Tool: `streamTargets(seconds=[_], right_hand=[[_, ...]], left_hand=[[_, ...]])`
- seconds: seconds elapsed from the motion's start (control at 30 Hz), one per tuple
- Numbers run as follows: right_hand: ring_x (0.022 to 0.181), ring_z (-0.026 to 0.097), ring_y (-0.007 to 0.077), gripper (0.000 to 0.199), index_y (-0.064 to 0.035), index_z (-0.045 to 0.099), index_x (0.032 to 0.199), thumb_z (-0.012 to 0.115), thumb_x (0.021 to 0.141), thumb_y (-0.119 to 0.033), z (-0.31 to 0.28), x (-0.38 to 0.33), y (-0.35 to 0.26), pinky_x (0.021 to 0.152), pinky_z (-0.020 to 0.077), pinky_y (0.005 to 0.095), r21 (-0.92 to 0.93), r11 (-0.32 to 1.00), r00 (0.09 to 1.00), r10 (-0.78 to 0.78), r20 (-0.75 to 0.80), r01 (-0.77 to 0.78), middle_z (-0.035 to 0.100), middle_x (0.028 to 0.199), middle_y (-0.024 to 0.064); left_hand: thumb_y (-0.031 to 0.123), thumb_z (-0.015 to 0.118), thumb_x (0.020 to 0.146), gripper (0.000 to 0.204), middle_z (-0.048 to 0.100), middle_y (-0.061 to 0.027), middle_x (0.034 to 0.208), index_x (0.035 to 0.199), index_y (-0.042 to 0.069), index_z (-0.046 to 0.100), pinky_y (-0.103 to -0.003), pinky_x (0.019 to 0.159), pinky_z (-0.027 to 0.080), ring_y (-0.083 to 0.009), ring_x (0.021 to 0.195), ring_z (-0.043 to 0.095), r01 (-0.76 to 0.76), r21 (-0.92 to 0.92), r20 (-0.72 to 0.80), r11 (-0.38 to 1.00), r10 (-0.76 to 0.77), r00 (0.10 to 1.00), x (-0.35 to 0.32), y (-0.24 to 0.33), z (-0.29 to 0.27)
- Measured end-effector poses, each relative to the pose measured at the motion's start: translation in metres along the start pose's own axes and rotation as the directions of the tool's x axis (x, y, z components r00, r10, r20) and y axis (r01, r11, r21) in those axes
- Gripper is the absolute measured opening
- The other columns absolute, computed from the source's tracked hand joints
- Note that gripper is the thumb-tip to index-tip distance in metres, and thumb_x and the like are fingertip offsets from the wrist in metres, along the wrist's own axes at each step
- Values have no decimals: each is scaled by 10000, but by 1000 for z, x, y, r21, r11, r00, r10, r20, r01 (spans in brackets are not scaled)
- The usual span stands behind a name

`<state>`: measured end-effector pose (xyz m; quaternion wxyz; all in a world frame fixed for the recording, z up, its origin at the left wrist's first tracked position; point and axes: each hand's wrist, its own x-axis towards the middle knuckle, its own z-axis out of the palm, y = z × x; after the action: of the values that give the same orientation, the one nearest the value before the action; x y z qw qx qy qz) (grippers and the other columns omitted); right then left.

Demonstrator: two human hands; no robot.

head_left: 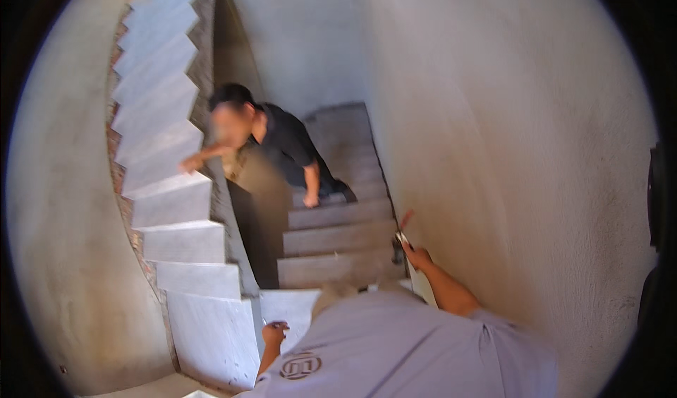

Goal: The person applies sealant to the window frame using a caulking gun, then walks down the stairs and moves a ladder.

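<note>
My right hand (418,257) is closed around a slim hand tool (403,238) close to the right wall. The tool has a pale, metallic-looking part and a blurred reddish end; its exact kind is unclear. A small dark part (397,251) hangs beside it, too blurred to name. At lower middle, my left hand (275,330) is by the pale slab at the stair top. Its fingers are loosely bent and partly apart, and nothing shows in them.
Grey stairs (338,237) lead down ahead; another flight (166,119) rises on the left. A person (285,140) in dark clothes leans on the lower stairs, one hand at the left flight's edge. A plastered wall (522,151) bounds the right. A dark gap (257,236) separates the flights.
</note>
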<state>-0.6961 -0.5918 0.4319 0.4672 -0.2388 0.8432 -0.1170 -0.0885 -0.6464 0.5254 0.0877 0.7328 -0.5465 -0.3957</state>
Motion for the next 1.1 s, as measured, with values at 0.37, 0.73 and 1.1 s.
streamTargets(seconds=[0.37, 0.73, 1.1], right_hand=[[549, 651, 288, 917, 76, 621, 795, 533, 815, -836, -43, 74, -90, 545, 528, 404, 200, 965, 976, -136, -168, 169, 620, 661, 171], [381, 462, 144, 626, -61, 554, 727, 597, 923, -655, -60, 196, -194, 392, 409, 321, 469, 827, 947, -231, -222, 311, 498, 552, 38], [408, 472, 183, 719, -31, 541, 718, 589, 880, -731, -68, 468, -259, 407, 402, 369, 559, 784, 963, -216, -159, 268, 498, 571, 53]], left_hand=[[429, 669, 900, 432, 733, -222, 832, 962, 15, 776, -429, 744, 546, -355, 804, 724, -94, 295, 134, 951, 56, 989, 77, -50, 125], [-46, 785, 753, 460, 741, -167, 832, 1201, -28, 686, -338, 575, 614, -221, 661, 720, 192, 79, 289, 978, -207, 935, 223, 82, 125], [85, 674, 887, 290, 761, -145, 888, 1159, -11, 702, -304, 438, 500, -154, 528, 642, 278, -204, 290, 939, -213, 933, 421, 65, 290]])
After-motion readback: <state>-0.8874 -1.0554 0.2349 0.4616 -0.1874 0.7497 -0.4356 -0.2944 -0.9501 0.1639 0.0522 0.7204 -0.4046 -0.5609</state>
